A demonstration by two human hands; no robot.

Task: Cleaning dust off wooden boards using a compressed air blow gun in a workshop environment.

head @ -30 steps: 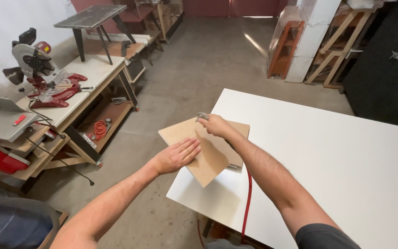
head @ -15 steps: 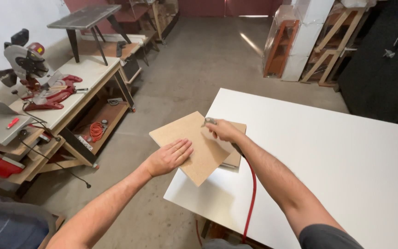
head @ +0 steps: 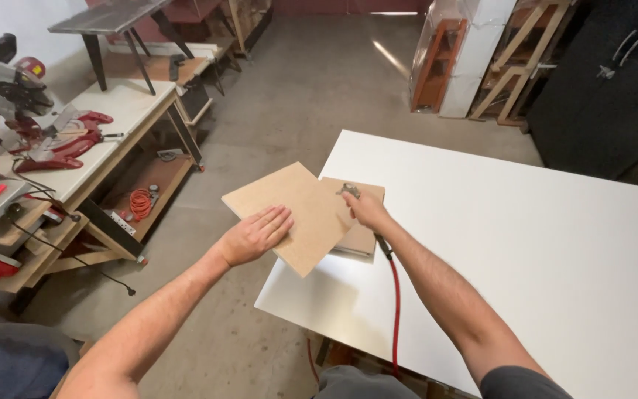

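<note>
On the white laminate table's (head: 526,244) near corner lies a flat tan square fibreboard panel (head: 300,214), matte, overhanging the edge, atop a second similar board (head: 359,240). Left hand (head: 254,235) presses flat, fingers spread, on the panel. Right hand (head: 363,210) grips a metal air tool (head: 348,191) with red hose (head: 395,303).

1. Miter saw (head: 35,111) – red and grey, standing on a pale workbench (head: 131,103) at the left.
2. Orange cord (head: 140,203), coiled – on the workbench's lower shelf.
3. Dark metal stand (head: 108,18) – at the far end of the workbench.
4. Wooden frames (head: 522,55) – leaning at the far wall beside a wrapped wooden shelf unit (head: 437,59).
5. Black cabinet (head: 607,81) – upper right.
6. Concrete floor (head: 304,96).
</note>
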